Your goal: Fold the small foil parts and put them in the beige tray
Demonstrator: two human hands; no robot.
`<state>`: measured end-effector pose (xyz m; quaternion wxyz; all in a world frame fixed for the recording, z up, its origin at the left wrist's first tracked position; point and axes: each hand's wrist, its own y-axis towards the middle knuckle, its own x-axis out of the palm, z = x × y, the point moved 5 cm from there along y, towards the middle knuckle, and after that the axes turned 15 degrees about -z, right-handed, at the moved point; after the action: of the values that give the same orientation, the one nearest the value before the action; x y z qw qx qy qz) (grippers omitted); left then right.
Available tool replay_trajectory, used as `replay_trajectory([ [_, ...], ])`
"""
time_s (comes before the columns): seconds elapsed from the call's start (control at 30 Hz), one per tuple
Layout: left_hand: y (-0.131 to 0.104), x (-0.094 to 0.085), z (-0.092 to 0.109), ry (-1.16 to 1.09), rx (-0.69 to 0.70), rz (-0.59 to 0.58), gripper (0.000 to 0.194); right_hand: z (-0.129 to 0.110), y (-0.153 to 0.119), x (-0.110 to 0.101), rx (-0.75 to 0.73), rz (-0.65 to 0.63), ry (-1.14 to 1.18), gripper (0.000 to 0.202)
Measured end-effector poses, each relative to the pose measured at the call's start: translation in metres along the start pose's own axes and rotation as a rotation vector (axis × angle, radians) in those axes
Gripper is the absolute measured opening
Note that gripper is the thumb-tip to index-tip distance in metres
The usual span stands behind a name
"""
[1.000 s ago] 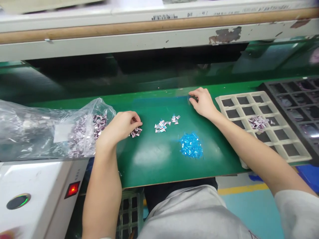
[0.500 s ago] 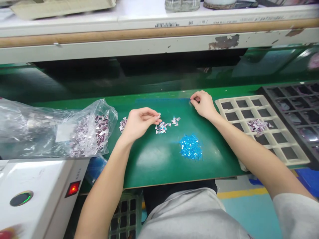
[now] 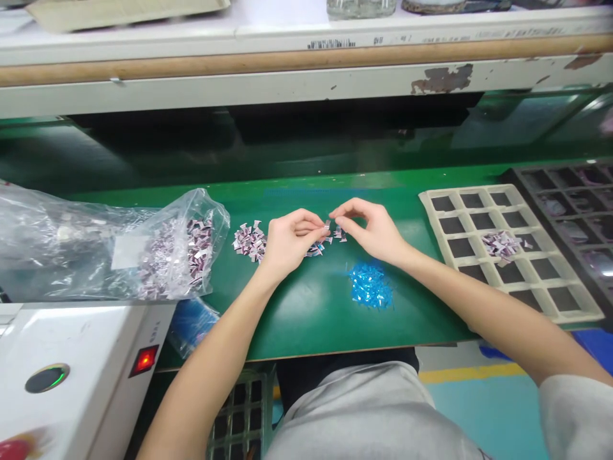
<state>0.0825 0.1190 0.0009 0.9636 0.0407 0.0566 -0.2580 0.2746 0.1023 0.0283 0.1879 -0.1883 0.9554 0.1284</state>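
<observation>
Thumb and fingertips of my left hand pinch a small silvery-white piece. Close on its right, my right hand has thumb and forefinger brought together; what is between them, if anything, is too small to make out. Loose pieces of the same sort lie under and between the hands on the green table. A bigger heap of purplish-white pieces sits left of my left hand. Nearer to me is a pile of thin blue film strips. Behind the hands lies a flat row of blue strips.
At left, a clear plastic bag full of small pieces lies behind a white machine with a lit red switch. A cream compartment tray holding some pieces stands at right, beside a black tray. A shelf spans the back.
My right hand has come from the row of blue strips leftward and toward me, up to my left hand. My left hand has shifted slightly right, still pinching the small piece.
</observation>
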Motion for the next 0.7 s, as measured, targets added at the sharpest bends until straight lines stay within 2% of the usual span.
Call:
replay_trajectory([
  [0.13,0.000,0.003,-0.001,0.022,-0.006,-0.012,0.031,0.008,-0.001,0.008,0.013,0.002,0.014,0.014],
  [0.53,-0.001,0.007,0.001,0.015,-0.006,-0.035,0.030,0.010,-0.001,0.011,0.020,0.013,-0.032,0.011],
  [0.7,-0.001,0.011,-0.001,0.004,-0.007,-0.067,0.035,0.009,0.000,0.012,-0.017,-0.066,0.051,0.024],
])
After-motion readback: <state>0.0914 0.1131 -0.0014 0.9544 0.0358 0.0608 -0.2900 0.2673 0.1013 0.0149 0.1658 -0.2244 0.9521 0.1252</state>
